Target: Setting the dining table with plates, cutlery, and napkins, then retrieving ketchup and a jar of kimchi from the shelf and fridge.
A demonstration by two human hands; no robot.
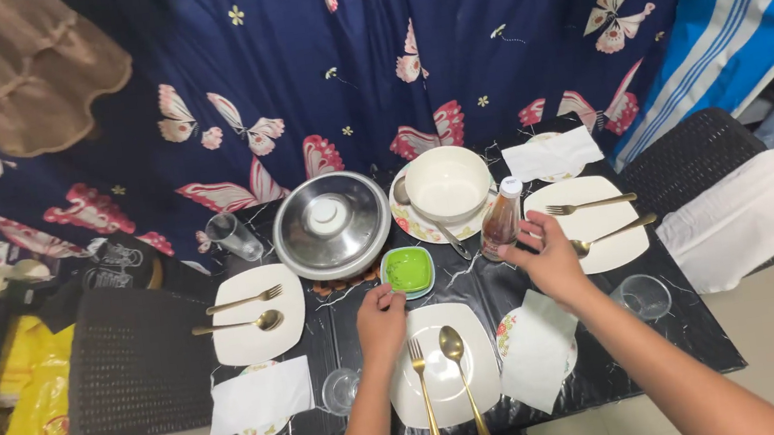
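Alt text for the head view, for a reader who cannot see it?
Over a set dark table, the right hand holds a sauce bottle while the left hand touches a green dish. Square white plates with gold cutlery, a lidded pot and a white bowl surround them.

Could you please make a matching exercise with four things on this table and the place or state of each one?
Things:
1. green bowl
2. sauce bottle
3. metal lid
4. gold fork

Places or states:
A. lies on the near white plate
B. beside the left hand
C. at the fingers of the right hand
D. left of the big white bowl

Pairs: 1-B, 2-C, 3-D, 4-A
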